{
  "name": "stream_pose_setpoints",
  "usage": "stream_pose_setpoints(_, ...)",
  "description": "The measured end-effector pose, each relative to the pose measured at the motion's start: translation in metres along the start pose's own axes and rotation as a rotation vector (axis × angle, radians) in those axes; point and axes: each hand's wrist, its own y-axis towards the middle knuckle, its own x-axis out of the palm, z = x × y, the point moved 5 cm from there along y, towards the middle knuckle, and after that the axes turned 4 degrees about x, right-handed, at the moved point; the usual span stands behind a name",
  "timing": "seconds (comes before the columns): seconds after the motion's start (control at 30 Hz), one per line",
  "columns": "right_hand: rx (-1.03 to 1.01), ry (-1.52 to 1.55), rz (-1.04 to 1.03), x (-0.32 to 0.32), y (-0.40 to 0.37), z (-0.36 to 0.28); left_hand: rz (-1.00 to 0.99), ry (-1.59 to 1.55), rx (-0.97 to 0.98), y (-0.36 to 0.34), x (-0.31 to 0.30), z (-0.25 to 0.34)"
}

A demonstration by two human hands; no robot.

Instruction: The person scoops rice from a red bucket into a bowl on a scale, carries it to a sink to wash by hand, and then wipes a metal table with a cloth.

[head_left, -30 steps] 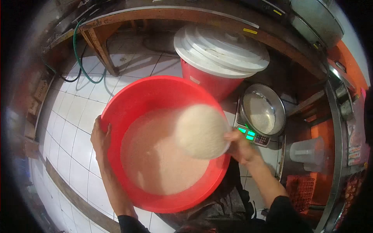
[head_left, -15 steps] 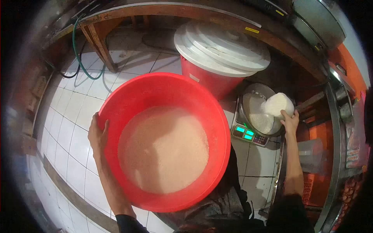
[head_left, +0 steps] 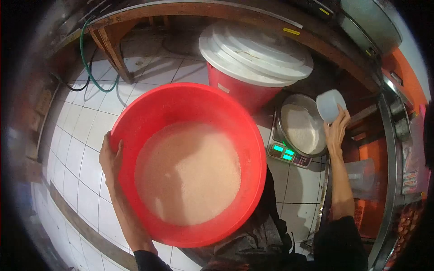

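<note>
A big red tub (head_left: pixel 246 149) of pale, pinkish powder (head_left: pixel 190 176) tilts toward me. My left hand (head_left: pixel 110 159) is closed on its left rim, thumb inside and fingers outside. My right hand (head_left: pixel 337 131) grips a small white plastic cup (head_left: pixel 330 105) above the right edge of a metal bowl (head_left: pixel 321 113). White powder (head_left: pixel 300 128) covers much of that bowl's bottom. Beneath it, a digital scale (head_left: pixel 289 153) shows lit green displays, their digits too small to read.
Behind the tub stands a red bin (head_left: pixel 235 92) under a white lid (head_left: pixel 266 58). A wooden table (head_left: pixel 194 9) spans the back. A green hose (head_left: pixel 92 77) hangs at the left. Shelving with a clear plastic jug (head_left: pixel 361 176) is at the right; white tiles (head_left: pixel 86 149) cover the floor.
The cup, earlier tipped with white powder in it, has emptied into the metal bowl. My right hand has turned it and drawn it up and right. My left hand keeps its hold.
</note>
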Motion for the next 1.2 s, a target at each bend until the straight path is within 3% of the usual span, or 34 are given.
stream_pose_setpoints(0.1,-0.222,0.295,0.177,-0.042,-0.004,-0.091,0.005,0.014,-0.027,-0.001,0.005,-0.004)
stream_pose_setpoints(0.2,-0.523,0.627,0.067,-0.061,-0.024,-0.203,0.007,-0.025,-0.009,-0.001,0.003,-0.002)
stream_pose_setpoints(0.27,-0.669,0.866,-0.196,-0.048,-0.038,-0.275,0.019,-0.044,0.024,-0.001,0.000,-0.001)
stream_pose_setpoints(0.33,-0.613,0.999,-0.543,-0.001,-0.065,-0.337,0.015,-0.073,0.052,-0.001,-0.001,-0.002)
stream_pose_setpoints(0.37,-0.661,0.805,-0.547,0.020,-0.078,-0.364,0.020,-0.073,0.054,-0.001,-0.002,0.000)
stream_pose_setpoints(0.43,-0.713,0.804,-0.526,0.087,-0.121,-0.404,0.011,-0.031,0.017,0.000,-0.002,0.001)
stream_pose_setpoints(0.5,-0.933,0.326,-0.499,0.140,-0.203,-0.440,0.011,-0.032,0.012,0.001,-0.002,-0.001)
stream_pose_setpoints(0.57,-1.024,0.463,-0.814,0.065,-0.224,-0.422,-0.003,-0.032,0.009,0.004,-0.002,0.002)
stream_pose_setpoints(0.6,-1.030,0.460,-0.820,0.070,-0.240,-0.411,-0.019,-0.091,-0.004,0.004,-0.005,0.009)
stream_pose_setpoints(0.67,-0.740,1.169,-0.945,0.089,-0.262,-0.393,-0.034,-0.130,-0.030,0.000,-0.004,0.004)
stream_pose_setpoints(0.73,-0.864,1.142,-0.845,0.117,-0.266,-0.374,0.001,0.028,0.020,0.008,0.004,-0.007)
stream_pose_setpoints(0.8,-0.986,1.109,-0.761,0.104,-0.255,-0.373,-0.024,0.024,-0.024,0.007,-0.002,-0.002)
stream_pose_setpoints(0.87,-0.695,0.649,-1.617,0.078,-0.219,-0.381,0.000,0.000,0.065,0.006,0.001,-0.005)
stream_pose_setpoints(0.9,-0.712,0.653,-1.621,0.073,-0.208,-0.386,0.026,0.013,0.057,0.004,-0.002,-0.001)
stream_pose_setpoints(0.97,-0.668,0.738,-2.008,0.062,-0.207,-0.388,0.042,0.014,0.061,0.002,0.000,-0.008)
stream_pose_setpoints(1.1,-0.464,0.925,-2.025,0.038,-0.182,-0.370,0.006,-0.035,0.041,0.001,-0.003,-0.001)
stream_pose_setpoints(1.17,-0.235,1.194,-1.845,0.034,-0.169,-0.360,0.021,-0.028,0.058,0.004,0.000,-0.005)
stream_pose_setpoints(1.2,-0.237,1.193,-1.843,0.031,-0.171,-0.358,0.029,-0.018,0.071,0.004,0.001,-0.007)
